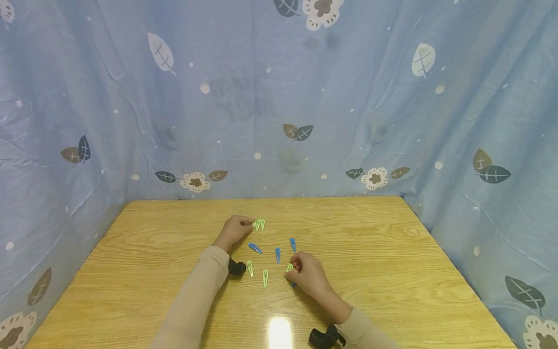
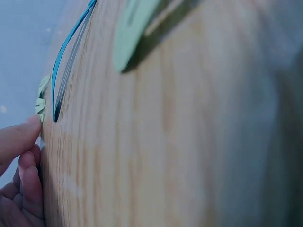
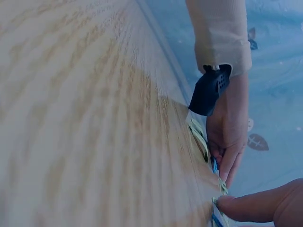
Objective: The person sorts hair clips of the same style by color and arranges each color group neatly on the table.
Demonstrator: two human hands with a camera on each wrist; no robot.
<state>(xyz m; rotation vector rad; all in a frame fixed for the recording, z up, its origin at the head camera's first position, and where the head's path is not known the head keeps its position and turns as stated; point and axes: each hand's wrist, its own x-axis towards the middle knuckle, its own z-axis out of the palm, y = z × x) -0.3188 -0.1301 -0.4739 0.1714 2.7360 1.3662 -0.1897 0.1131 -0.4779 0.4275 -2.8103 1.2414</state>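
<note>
My left hand (image 1: 234, 230) reaches to the far part of the table, thumb and index finger pinching the leftmost of a close row of green snap hair clips (image 1: 262, 224). In the left wrist view those green clips (image 2: 40, 105) stand just past the fingertip. Nearer, my right hand (image 1: 311, 277) pinches another green hair clip (image 1: 289, 267) by its lower end, and its thumb (image 3: 236, 206) shows in the right wrist view. Partly hidden beneath the right fingers lies a blue hair clip (image 1: 294, 285). Two more green clips, one left (image 1: 250, 268) and one central (image 1: 265, 278), lie between the hands.
Three blue hair clips lie spread in the middle: a left one (image 1: 255, 248), a central one (image 1: 277, 255) and a right one (image 1: 293, 245). The wooden table (image 1: 370, 232) ends at a blue patterned curtain (image 1: 261, 97). Black devices (image 1: 323, 338) sit at both wrists.
</note>
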